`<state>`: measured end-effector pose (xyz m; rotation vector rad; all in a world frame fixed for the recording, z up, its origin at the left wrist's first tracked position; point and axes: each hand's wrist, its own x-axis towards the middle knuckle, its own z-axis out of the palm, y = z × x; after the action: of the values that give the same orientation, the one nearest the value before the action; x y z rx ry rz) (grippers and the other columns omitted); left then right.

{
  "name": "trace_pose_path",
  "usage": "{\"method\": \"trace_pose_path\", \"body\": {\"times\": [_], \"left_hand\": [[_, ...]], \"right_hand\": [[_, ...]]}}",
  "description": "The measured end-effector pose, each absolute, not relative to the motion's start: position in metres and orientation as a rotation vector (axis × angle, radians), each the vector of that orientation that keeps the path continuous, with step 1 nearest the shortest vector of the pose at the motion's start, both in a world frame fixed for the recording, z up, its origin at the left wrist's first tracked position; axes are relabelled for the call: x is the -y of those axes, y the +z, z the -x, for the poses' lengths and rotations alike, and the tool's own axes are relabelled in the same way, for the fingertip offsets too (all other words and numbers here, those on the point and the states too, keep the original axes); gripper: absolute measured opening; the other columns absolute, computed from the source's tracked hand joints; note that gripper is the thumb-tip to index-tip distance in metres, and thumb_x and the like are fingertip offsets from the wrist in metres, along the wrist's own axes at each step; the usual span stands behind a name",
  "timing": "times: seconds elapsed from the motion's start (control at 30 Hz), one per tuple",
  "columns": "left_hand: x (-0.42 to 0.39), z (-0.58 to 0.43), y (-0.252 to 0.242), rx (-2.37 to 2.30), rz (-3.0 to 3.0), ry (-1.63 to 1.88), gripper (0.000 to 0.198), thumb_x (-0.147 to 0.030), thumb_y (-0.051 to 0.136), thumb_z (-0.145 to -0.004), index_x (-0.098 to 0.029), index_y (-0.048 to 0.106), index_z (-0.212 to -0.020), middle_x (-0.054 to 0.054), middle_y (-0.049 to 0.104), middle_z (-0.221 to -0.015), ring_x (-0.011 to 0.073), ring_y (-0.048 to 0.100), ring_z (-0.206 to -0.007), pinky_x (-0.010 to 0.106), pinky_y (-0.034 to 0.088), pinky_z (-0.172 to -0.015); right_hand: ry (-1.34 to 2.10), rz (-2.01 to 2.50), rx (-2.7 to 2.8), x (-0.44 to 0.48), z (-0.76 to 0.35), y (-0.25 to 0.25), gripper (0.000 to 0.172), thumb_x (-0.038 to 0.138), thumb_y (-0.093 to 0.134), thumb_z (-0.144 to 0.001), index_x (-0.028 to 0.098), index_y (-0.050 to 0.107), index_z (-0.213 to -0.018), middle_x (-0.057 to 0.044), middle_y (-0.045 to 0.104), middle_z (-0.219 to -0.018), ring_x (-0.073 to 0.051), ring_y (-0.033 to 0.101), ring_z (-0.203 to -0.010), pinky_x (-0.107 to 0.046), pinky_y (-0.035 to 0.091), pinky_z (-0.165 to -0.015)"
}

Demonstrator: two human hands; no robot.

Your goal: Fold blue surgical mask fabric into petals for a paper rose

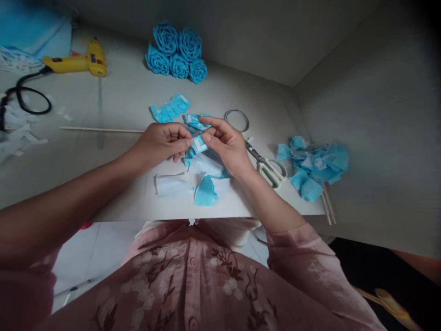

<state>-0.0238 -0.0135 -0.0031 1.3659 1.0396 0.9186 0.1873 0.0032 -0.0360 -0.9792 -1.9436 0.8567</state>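
Between my two hands is a small blue fabric piece (200,145) with white strips on it. My left hand (163,143) pinches its left edge between thumb and fingertips. On the other side, the thumb and fingers of my right hand (227,143) close on its right edge. Just beyond the fingertips lies another blue piece with white strips (193,120), partly hidden by my right hand. A pleated blue strip (170,108) rests farther back. Below my hands are white fabric pieces (174,185) and a blue scrap (206,191).
Scissors (272,170) lie right of my right hand, near a wire coil (237,120). Blue scraps (315,165) are piled at the right. Several blue fabric roses (179,48) sit at the back. A yellow glue gun (76,62) and a thin stick (99,129) are left.
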Motion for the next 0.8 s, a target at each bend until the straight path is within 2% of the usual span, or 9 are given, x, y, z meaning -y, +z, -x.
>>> {"method": "trace_pose_path", "body": {"times": [0.13,0.27,0.43,0.8], "left_hand": [[0.013,0.025,-0.004,-1.058,-1.369,0.937,0.015,-0.022,0.080,-0.082,-0.021,0.068,-0.073,-0.001,0.064,-0.060,0.0093,0.054,-0.045,0.024,0.041,-0.047],[0.013,0.025,-0.005,-1.053,-1.366,0.944,0.014,-0.019,0.078,-0.081,-0.020,0.068,-0.072,-0.001,0.064,-0.060,0.0081,0.054,-0.046,0.022,0.041,-0.047],[0.013,0.025,-0.006,-1.034,-1.394,0.950,0.016,-0.021,0.080,-0.080,-0.018,0.066,-0.072,-0.003,0.062,-0.059,0.0068,0.053,-0.045,0.019,0.042,-0.046],[0.009,0.026,-0.016,-1.000,-1.436,0.997,0.014,-0.025,0.076,-0.080,-0.016,0.065,-0.077,-0.003,0.059,-0.060,0.0065,0.051,-0.046,0.018,0.040,-0.045]], "right_hand": [[0.834,0.970,1.924,-0.004,-0.188,-0.038,0.048,0.054,0.052,-0.108,0.021,0.059,-0.143,-0.003,0.068,-0.096,-0.015,0.063,-0.078,-0.032,0.060,-0.073],[0.843,0.955,1.926,-0.006,-0.188,-0.040,0.057,0.064,0.048,-0.107,0.022,0.058,-0.145,-0.004,0.068,-0.100,-0.016,0.064,-0.083,-0.033,0.060,-0.077],[0.923,0.929,1.824,-0.007,-0.188,-0.039,0.063,0.071,0.056,-0.100,0.021,0.063,-0.139,-0.003,0.068,-0.094,-0.016,0.061,-0.079,-0.032,0.056,-0.075],[1.013,0.968,1.657,-0.001,-0.188,-0.028,0.055,0.067,0.071,-0.093,0.023,0.073,-0.126,0.001,0.064,-0.083,-0.013,0.056,-0.073,-0.029,0.049,-0.070]]}}
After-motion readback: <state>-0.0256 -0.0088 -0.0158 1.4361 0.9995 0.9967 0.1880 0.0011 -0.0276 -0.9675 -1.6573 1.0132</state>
